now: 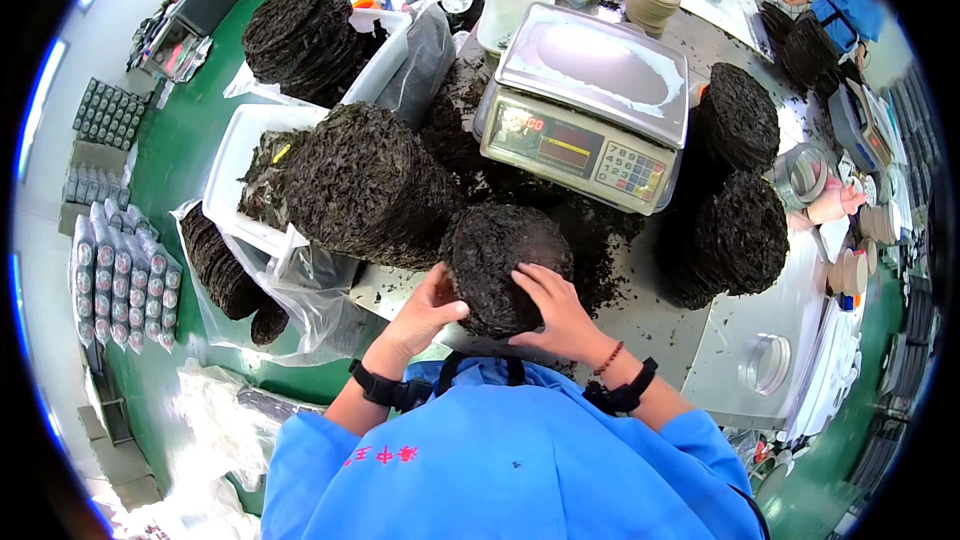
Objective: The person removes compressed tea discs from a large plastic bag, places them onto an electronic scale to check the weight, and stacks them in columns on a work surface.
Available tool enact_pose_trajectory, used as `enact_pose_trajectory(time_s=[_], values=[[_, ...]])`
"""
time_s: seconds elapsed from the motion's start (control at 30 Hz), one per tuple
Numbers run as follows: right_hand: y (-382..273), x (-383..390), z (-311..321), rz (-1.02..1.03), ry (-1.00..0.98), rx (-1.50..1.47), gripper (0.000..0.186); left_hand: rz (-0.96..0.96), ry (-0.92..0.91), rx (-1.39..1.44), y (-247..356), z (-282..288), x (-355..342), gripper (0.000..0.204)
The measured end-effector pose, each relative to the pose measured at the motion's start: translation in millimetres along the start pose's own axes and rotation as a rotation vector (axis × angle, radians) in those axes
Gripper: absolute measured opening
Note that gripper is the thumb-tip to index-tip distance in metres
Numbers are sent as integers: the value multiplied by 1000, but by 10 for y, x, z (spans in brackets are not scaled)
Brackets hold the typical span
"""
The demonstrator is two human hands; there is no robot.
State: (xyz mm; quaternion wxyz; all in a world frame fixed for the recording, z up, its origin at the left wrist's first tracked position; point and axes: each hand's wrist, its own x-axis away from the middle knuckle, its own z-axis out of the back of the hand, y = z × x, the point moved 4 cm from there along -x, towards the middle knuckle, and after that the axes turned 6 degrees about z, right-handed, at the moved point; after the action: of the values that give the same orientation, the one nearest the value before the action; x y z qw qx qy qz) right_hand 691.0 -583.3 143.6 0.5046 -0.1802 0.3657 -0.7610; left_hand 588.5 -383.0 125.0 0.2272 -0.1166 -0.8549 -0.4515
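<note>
A dark round stack of dried seaweed cakes (506, 268) stands at the table's near edge, close to my body. My left hand (425, 312) is cupped round its left side, the thumb pointing in toward it. On the other side, my right hand (560, 312) holds its right edge, with the fingers resting on the upper face. A larger stack of seaweed cakes (365, 185) leans just beyond my left hand, partly over a white plastic tub (228, 165). Behind the held stack is a digital scale (575, 155), its silver pan (600, 60) carrying no seaweed.
More seaweed stacks stand right of the scale (740, 230) and at back left (300, 40). Loose seaweed crumbs (600, 270) litter the metal table (660, 340). Round cardboard discs (652, 2) are piled behind the scale. A co-worker in blue (848, 5) is at far right.
</note>
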Motion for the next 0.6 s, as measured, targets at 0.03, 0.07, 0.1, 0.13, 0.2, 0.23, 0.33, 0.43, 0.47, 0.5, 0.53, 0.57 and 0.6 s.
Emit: enact_pose_trajectory(time_s=[0.03, 0.07, 0.1, 0.13, 0.2, 0.23, 0.33, 0.43, 0.47, 0.5, 0.53, 0.57, 0.6], values=[[-12, 1, 53, -28, -17, -42, 96, -44, -16, -17, -50, -69, -15, 73], [-38, 0, 66, -55, 18, -46, 96, -28, -56, 28, -42, -199, -34, 73], [-82, -6, 49, -82, 54, -51, 96, -11, -98, 71, 4, -347, -36, 73], [-108, -6, 57, -111, 91, -55, 97, 8, -141, 116, 47, -450, -45, 74], [-107, -4, 112, -141, 138, -225, 93, 40, -127, 216, 72, -489, -107, 68], [-101, -19, 123, -150, 161, -316, 91, 54, -113, 261, 78, -483, -115, 65], [21, 69, 506, -305, 374, -531, 46, 17, 11, 215, 45, -268, -150, 62], [303, 393, 1143, -408, 986, -582, 34, -40, 109, 202, 80, -46, -139, 58], [315, 480, 1344, -405, 1080, -531, 37, -57, 116, 215, 109, 14, -130, 57], [454, 589, 1442, -347, 1165, -624, 38, -75, 123, 227, 139, 60, -121, 56], [469, 611, 1510, -320, 1169, -762, 39, -71, 129, 246, 168, 79, -104, 55], [446, 616, 1566, -292, 1170, -900, 40, -69, 120, 244, 197, 66, -107, 55], [389, 601, 1570, -315, 1157, -1047, 39, -68, 112, 242, 230, 51, -113, 55]])
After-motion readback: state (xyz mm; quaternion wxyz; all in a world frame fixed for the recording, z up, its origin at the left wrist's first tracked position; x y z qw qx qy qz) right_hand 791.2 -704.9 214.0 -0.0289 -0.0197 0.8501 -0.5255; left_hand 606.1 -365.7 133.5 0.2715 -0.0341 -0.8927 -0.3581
